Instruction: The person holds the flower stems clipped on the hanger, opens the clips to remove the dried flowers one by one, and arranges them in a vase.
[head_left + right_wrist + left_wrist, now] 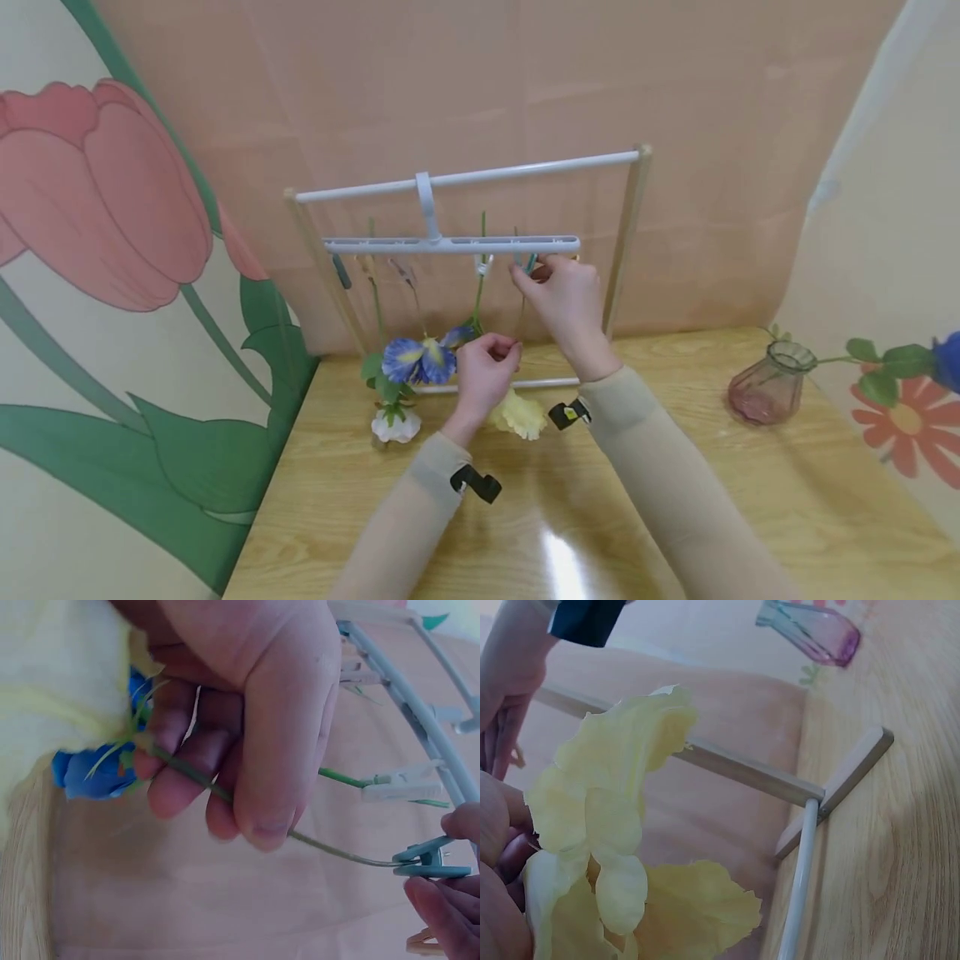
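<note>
Between thumb and fingers, my left hand (486, 373) pinches the thin green stem (330, 849) of a yellow artificial flower (615, 817), whose bloom hangs below that hand. My right hand (566, 302) grips a teal clothespin (431, 859) under the right part of a pale hanger bar (480, 245). In the right wrist view the stem's end lies at the clothespin's jaws; whether they press on it I cannot tell. A white clothespin (401, 784) beside it holds another green stem. Blue flowers (420, 360) and a white flower (396, 425) hang head down to the left.
The hanger hooks over the white rod (540, 167) of a wooden-sided stand (628, 237) on the wooden table (675, 500). A pinkish glass vase (767, 387) with a blue flower (947, 362) leans at the right. More clothespins (341, 272) hang on the hanger's left part.
</note>
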Tool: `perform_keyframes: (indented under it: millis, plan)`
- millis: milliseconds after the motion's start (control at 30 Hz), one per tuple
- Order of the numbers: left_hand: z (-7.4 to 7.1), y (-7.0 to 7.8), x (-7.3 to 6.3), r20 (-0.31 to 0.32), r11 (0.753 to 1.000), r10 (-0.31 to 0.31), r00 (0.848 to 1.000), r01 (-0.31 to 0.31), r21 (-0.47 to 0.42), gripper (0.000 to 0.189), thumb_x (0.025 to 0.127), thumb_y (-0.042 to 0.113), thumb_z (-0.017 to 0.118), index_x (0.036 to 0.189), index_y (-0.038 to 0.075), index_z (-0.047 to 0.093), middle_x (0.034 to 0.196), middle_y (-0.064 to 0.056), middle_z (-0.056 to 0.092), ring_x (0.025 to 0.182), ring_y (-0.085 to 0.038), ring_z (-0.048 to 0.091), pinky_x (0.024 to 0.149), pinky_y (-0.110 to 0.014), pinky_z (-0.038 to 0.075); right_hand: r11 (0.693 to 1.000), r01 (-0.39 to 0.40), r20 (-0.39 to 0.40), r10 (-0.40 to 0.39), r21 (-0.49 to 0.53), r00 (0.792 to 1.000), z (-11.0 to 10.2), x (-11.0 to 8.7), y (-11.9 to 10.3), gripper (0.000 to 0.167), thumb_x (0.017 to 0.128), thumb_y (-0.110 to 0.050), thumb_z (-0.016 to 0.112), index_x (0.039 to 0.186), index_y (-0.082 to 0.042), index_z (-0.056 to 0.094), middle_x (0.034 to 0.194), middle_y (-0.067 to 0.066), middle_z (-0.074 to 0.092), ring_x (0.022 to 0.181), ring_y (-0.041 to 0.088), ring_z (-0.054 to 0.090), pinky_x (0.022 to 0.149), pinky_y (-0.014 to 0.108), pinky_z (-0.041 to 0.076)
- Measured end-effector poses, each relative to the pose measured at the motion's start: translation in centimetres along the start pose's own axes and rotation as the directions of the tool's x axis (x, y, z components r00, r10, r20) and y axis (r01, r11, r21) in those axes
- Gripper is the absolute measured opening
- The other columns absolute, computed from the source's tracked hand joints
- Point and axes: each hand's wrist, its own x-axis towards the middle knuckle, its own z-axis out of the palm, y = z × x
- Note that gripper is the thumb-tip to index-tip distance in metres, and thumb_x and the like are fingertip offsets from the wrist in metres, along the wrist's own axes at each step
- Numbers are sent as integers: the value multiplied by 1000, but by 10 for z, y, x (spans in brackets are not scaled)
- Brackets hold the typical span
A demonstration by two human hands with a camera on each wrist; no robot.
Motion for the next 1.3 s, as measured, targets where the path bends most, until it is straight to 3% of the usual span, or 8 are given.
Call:
perform_keyframes:
  millis: [233,733,967,1300]
  plan:
    - [1,0,1,-6,1000,-2,1000,2,24,6,93,4,80,88,0,80,72,-5,75,56,-8,65,54,-23,56,1000,28,-58,-27,12,998,3,3,-1,38,94,-38,82,69,-11,70,73,7,78,65,24,76,59,42,58]
    - [-4,-5,2,-29,1000,15,999,-15,0,5,91,3,80,87,-1,79,72,-6,74,55,-10,66,53,-24,56,998,57,-73,-54,39,996,12,-2,2,31,93,-29,83,71,-8,76,72,6,77,58,21,72,52,36,53]
    - [-3,-5,1,-33,998,-34,999,35,46,8,93,9,80,88,4,80,71,0,74,56,-9,68,53,-25,56,994,83,-90,-77,69,993,13,-2,3,31,94,-22,79,66,-8,74,66,5,74,53,17,66,50,32,49]
    - [-1,-9,-1,-21,999,-50,999,50,21,7,93,7,80,88,2,80,71,-1,74,56,-11,69,53,-24,56,992,101,-103,-93,74,990,12,-1,5,36,92,-18,78,57,-11,67,61,3,71,48,12,57,47,31,44]
